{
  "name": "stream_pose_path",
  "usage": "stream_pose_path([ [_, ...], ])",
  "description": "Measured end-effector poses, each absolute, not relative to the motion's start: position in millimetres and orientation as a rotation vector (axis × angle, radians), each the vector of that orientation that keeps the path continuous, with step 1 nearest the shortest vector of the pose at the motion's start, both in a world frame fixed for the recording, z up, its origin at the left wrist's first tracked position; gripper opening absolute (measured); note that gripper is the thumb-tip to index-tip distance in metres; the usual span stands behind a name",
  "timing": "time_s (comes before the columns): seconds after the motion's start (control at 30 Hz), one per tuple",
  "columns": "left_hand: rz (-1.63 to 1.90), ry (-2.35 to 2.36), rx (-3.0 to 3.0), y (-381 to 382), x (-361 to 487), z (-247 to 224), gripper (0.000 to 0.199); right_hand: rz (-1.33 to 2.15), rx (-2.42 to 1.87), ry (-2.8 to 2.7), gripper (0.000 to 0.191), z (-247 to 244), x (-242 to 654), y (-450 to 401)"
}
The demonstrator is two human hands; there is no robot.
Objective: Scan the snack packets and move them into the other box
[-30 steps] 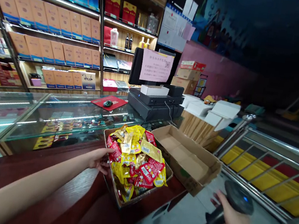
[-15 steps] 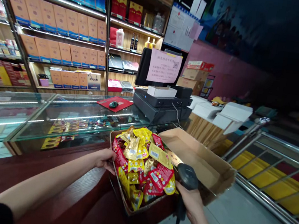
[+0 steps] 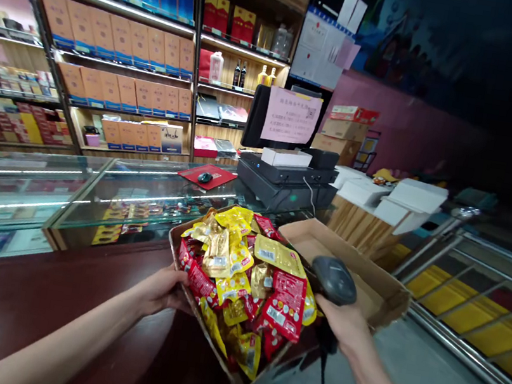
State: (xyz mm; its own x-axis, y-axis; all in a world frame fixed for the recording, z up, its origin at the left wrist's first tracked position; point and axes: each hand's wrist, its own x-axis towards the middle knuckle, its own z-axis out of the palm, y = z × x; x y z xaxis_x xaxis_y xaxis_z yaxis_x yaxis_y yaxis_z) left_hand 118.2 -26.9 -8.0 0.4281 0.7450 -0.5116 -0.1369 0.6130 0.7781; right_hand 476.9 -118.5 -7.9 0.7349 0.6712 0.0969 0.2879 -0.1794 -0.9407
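A shallow cardboard box (image 3: 235, 379) full of red, yellow and gold snack packets (image 3: 236, 279) is in front of me, tilted a little. My left hand (image 3: 165, 290) is closed on its left wall, fingers tucked under and partly hidden. My right hand (image 3: 346, 324) is wrapped around a black barcode scanner (image 3: 335, 279), with the thumb side beside the packets at the box's right edge. The scanner's cable hangs down below that hand. Whether the right hand also touches the box, I cannot tell.
Behind the packets lies another open cardboard box (image 3: 383, 304). A monitor (image 3: 255, 118) and a black cash drawer (image 3: 280, 190) stand on the glass display counter (image 3: 141, 184), near a mouse (image 3: 205, 177) on a red mat. A metal railing (image 3: 506, 255) runs along the right.
The box of packets has come nearer and slightly left, its far side tipped up more. The scanner in my right hand has risen a little to the right. The view has turned slightly left.
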Motion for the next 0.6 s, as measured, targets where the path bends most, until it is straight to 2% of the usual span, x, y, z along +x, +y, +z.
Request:
stream_pose_path([
  [0.17, 0.801, 1.091, 0.588, -75.5, 60.2, 1.0, 0.049, 0.689, -1.538, -0.956, 0.032, 1.2, 428.9, -80.9],
  [0.33, 1.045, 1.226, 0.439, -126.1, 10.4, -0.6, 0.054, 0.955, -1.465, -1.084, 0.023, -8.9, 357.4, -30.4],
  [0.6, 1.335, 1.377, 0.196, -164.3, -6.6, -31.0, 0.059, 1.243, -1.376, -1.283, 0.017, -23.4, 267.5, 46.1],
])
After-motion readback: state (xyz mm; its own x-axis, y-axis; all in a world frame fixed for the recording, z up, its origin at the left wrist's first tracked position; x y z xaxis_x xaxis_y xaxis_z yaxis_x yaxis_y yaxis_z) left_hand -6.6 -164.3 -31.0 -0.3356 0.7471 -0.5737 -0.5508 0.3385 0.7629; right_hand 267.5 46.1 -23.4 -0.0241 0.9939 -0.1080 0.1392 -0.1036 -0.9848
